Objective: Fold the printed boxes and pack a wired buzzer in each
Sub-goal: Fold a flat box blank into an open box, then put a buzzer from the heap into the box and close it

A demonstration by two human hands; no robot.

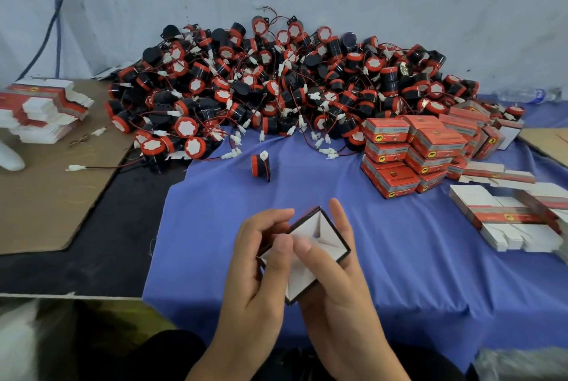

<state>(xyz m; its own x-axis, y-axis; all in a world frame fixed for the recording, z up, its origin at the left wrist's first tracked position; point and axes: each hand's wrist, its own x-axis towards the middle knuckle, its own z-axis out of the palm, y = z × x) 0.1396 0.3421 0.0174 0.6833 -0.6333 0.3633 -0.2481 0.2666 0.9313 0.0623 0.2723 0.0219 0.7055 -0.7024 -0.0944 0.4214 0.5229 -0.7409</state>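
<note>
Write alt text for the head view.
The left hand and right hand hold a half-folded printed box, thumbs on its white inner flaps, over a blue cloth. Behind lie a pile of wired buzzers, stacked closed boxes and flat box blanks.

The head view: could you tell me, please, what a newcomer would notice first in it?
A big heap of red-and-black wired buzzers lies at the back. Right of it stand stacked printed boxes; up front, the left hand and right hand grip a half-folded box above the blue cloth.
</note>
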